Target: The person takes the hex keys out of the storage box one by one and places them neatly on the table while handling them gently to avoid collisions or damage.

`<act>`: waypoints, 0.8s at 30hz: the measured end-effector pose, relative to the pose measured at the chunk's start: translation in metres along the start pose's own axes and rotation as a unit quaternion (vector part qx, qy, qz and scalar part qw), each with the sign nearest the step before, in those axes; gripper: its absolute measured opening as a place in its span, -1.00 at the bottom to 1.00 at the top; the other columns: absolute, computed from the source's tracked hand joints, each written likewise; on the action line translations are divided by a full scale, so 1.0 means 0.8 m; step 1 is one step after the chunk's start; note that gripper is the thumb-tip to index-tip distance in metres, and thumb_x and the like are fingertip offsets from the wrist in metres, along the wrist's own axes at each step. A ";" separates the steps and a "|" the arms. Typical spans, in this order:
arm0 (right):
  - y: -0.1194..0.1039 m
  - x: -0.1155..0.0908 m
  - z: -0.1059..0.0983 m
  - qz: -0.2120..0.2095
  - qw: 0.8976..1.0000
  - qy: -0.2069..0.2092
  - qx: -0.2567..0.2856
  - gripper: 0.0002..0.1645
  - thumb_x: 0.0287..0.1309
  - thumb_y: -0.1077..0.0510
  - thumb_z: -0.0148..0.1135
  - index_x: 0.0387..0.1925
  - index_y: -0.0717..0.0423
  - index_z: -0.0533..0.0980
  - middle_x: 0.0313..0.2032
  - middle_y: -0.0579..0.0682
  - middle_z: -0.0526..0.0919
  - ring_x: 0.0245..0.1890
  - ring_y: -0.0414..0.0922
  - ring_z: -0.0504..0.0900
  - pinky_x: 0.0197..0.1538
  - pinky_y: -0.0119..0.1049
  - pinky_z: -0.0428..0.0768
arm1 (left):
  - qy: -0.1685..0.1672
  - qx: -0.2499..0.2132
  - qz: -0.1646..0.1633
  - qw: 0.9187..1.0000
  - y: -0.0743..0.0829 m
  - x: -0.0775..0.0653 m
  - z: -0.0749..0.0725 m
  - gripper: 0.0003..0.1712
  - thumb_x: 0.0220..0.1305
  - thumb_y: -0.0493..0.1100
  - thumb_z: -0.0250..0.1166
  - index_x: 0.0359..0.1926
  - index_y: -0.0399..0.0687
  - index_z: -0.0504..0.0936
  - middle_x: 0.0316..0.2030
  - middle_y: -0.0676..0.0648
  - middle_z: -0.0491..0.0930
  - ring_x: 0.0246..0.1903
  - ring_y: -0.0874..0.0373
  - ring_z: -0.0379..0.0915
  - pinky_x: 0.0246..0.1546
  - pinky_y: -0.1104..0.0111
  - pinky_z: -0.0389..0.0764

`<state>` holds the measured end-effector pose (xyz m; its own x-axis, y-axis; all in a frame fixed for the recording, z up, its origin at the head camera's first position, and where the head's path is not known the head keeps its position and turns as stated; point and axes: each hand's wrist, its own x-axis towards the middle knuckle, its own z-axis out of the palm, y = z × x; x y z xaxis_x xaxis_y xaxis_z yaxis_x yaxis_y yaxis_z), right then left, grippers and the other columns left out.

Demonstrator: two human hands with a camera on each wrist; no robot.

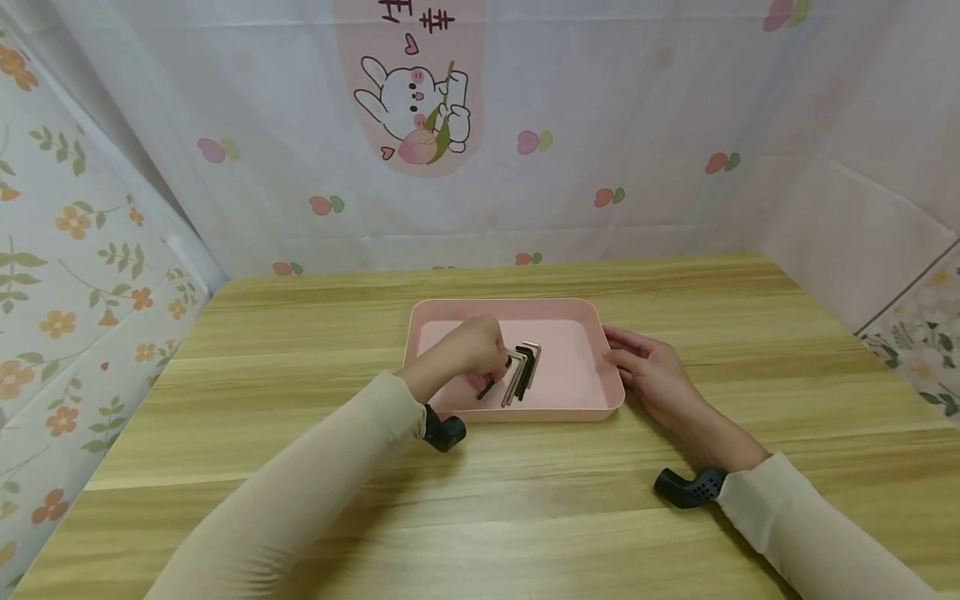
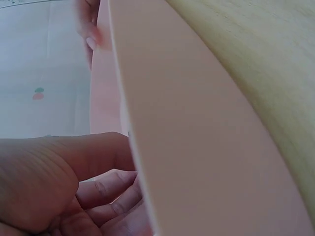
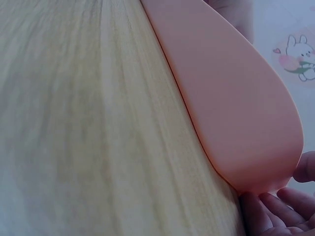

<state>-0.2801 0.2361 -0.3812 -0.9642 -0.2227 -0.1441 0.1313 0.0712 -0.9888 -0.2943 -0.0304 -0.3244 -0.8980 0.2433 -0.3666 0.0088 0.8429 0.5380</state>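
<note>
A pink rectangular tray (image 1: 577, 367) sits on the wooden table with several L-shaped hex keys (image 1: 527, 367), black and silvery, lying together near its middle. My left hand (image 1: 480, 350) reaches down inside the tray, left of that group. Its curled fingers pinch a black hex key (image 1: 486, 389), which they partly cover. In the left wrist view the tray's front wall (image 2: 197, 118) hides the fingertips. My right hand (image 1: 656, 371) holds the tray's right side, thumb at the rim; in the right wrist view its fingers (image 3: 283, 209) touch the outer wall.
The wood-grain table (image 1: 555, 500) extends around the tray on all sides. A white printed cloth (image 1: 637, 108) hangs behind the table, and a floral cloth (image 1: 82, 275) hangs at the left. Black curved devices (image 1: 686, 487) are worn at both wrists.
</note>
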 end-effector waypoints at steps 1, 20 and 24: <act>0.000 0.000 0.000 0.000 1.000 0.000 0.000 -0.28 0.47 0.22 0.07 0.54 0.29 0.10 0.33 0.11 0.45 0.03 -0.50 0.59 0.03 -0.58 0.64 | -0.001 -0.003 0.001 1.000 -0.001 0.000 -0.001 -0.69 0.13 -0.44 0.30 -0.68 -0.14 0.54 -0.70 0.00 0.50 -0.75 0.20 0.46 -0.58 0.36 0.68; -0.002 0.001 0.003 0.000 1.000 0.000 -0.003 -0.27 0.47 0.22 0.07 0.54 0.29 0.08 0.49 0.33 0.21 0.05 -0.52 0.56 0.06 -0.59 0.61 | -0.001 -0.102 0.021 0.995 -0.031 -0.013 -0.031 -0.81 0.23 -0.45 0.28 -0.12 -0.31 0.55 -0.32 -0.10 0.55 -0.49 0.11 0.58 -0.33 0.26 0.77; -0.003 0.000 0.004 0.002 1.000 0.002 -0.012 -0.27 0.48 0.21 0.07 0.55 0.26 0.09 0.50 0.35 0.17 0.04 -0.54 0.56 0.05 -0.60 0.61 | 0.009 -0.121 0.030 0.992 -0.040 -0.014 -0.033 -0.75 0.25 -0.44 0.30 -0.05 -0.30 0.55 -0.29 -0.15 0.61 -0.46 0.08 0.63 -0.32 0.26 0.78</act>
<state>-0.2793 0.2331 -0.3791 -0.9646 -0.2178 -0.1487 0.1306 0.0951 -0.9869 -0.2962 -0.0731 -0.3176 -0.9069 0.2786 -0.3162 -0.0418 0.6872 0.7253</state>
